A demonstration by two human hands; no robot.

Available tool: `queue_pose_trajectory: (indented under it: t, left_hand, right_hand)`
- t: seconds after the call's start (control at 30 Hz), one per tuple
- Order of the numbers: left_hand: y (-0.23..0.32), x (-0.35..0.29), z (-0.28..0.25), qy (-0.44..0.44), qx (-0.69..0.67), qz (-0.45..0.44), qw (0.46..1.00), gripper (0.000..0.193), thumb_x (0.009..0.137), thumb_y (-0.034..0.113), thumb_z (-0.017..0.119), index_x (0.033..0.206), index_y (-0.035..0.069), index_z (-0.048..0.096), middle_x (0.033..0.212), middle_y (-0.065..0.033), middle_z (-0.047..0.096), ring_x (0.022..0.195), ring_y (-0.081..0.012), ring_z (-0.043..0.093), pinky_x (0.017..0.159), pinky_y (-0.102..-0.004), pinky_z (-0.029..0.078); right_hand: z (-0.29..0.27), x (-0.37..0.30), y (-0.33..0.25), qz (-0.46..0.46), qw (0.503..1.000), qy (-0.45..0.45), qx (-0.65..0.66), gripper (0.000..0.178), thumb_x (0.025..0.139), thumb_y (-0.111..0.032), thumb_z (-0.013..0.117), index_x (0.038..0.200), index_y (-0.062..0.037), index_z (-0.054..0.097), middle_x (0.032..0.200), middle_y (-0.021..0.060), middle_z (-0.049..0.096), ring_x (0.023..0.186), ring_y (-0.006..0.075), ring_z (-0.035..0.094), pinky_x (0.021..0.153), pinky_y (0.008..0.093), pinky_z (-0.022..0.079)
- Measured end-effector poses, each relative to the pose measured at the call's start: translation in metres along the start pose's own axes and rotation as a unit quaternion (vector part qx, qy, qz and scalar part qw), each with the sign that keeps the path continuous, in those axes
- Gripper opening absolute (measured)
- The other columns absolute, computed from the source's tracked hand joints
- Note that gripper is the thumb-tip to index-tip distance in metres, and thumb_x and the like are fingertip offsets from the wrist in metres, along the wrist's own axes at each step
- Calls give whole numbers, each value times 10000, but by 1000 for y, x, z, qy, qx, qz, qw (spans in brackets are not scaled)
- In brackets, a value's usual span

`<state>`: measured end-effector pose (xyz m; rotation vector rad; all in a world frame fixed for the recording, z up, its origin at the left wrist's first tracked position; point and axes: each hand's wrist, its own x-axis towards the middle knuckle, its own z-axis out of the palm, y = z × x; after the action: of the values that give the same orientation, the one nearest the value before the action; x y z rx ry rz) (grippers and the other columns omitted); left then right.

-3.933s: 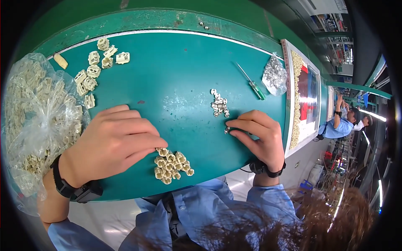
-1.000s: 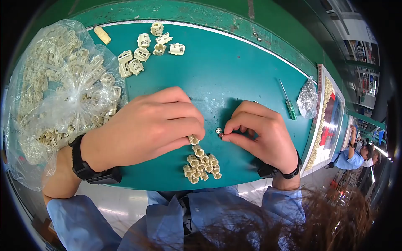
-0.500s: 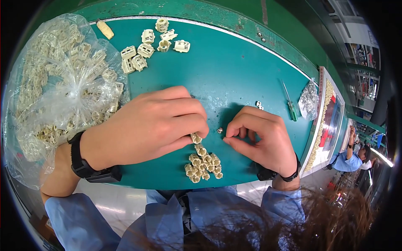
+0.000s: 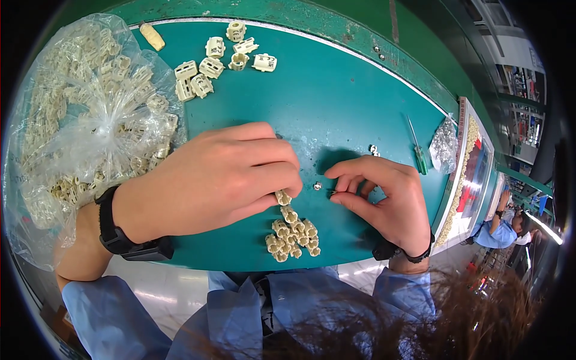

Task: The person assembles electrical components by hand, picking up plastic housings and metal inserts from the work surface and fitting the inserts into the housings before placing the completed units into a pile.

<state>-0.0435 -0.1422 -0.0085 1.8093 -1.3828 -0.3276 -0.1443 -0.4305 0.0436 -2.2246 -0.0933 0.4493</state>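
Note:
My left hand [image 4: 222,174] is closed, its fingertips pinching a small cream plastic part [image 4: 283,197] whose lower end shows. Just below lies a cluster of similar cream parts [image 4: 292,239], near the table's front edge. To the right, my right hand [image 4: 384,195] hovers over the table with thumb and forefinger apart. A thin glint shows at its thumb tip, too small to name. A tiny metal piece [image 4: 317,186] lies on the table just left of those fingers. Beyond my right hand are a few more small metal pieces [image 4: 374,150].
A clear plastic bag [image 4: 105,129] full of cream parts fills the left side. Several larger cream sleeves [image 4: 211,67] and a tan stub [image 4: 152,37] lie at the back. A green-handled screwdriver [image 4: 418,153], a small bag of metal pieces [image 4: 444,144] and a framed board [image 4: 462,180] stand right.
My right thumb and forefinger have spread apart, and the hand has shifted slightly right, away from the tiny metal piece. My left hand keeps its pinch with little movement. The view has shifted slightly.

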Motion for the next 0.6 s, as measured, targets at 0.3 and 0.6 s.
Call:
queue_pose_trajectory:
  t: [0.3, 0.6]
  left_hand:
    - [-2, 0, 1, 2, 1, 2, 1000, 244, 864, 87, 905, 1059, 157, 777, 1195, 22, 751, 1050, -239, 690, 895, -368, 609]
    - [0, 0, -1, 3, -1, -1, 1000, 239, 873, 99, 903, 1066, 155, 773, 1172, 15, 743, 1024, -242, 682, 879, -373, 604]
  right_hand:
    - [-2, -2, -5, 2, 1000, 10, -15, 404, 848, 110, 877, 1217, -54, 853, 1008, 48, 824, 849, 135, 747, 690, 291, 566]
    - [-7, 1, 5, -105, 992, -3, -76, 285, 849, 54, 905, 1107, -61, 871, 984, 55, 777, 810, 189, 721, 673, 326, 559]
